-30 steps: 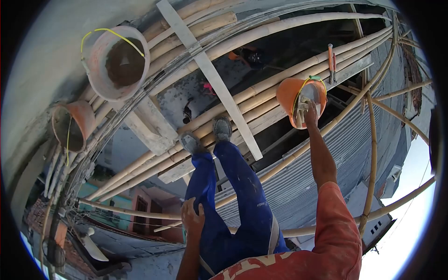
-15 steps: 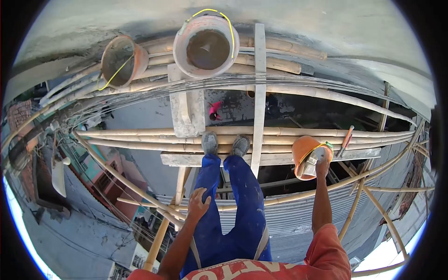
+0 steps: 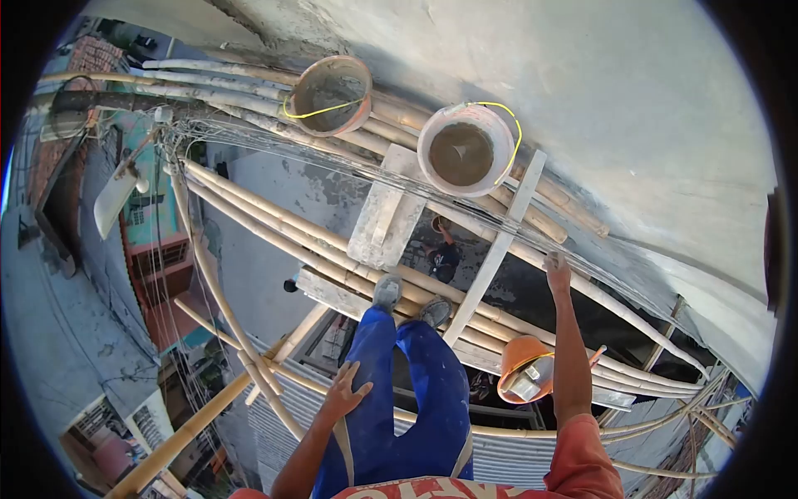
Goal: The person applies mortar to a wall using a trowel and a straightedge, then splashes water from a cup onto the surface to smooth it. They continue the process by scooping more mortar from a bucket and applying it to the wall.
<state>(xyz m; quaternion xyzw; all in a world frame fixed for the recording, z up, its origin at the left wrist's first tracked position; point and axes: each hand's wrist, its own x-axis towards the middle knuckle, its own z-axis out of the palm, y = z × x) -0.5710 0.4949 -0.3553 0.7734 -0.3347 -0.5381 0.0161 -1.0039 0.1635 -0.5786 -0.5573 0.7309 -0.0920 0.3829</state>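
My left hand (image 3: 347, 389) rests with spread fingers on the thigh of my blue trousers (image 3: 434, 391). My right hand (image 3: 558, 270) is stretched forward beside a bamboo pole and the cables; its fingers look bent together, and what they hold, if anything, is too small to make out. Below it, near my right forearm, an orange bucket (image 3: 514, 358) holds pale block-like items. Farther ahead stands a whitish bucket (image 3: 466, 150) of grey-brown wet mix with a yellow handle. Left of that is a second, orange-rimmed bucket (image 3: 332, 96), its inside coated grey.
My shoes stand on bamboo poles (image 3: 332, 266) high above the ground. A plank (image 3: 499, 249) crosses the poles, and a mortar-crusted board (image 3: 386, 212) lies left of it. Cables run along the plastered wall (image 3: 632, 108). A person (image 3: 444, 259) is far below.
My right hand has left the orange bucket and reached forward towards the wall. The view has turned, so the scaffold now slants. My left hand stays on my thigh.
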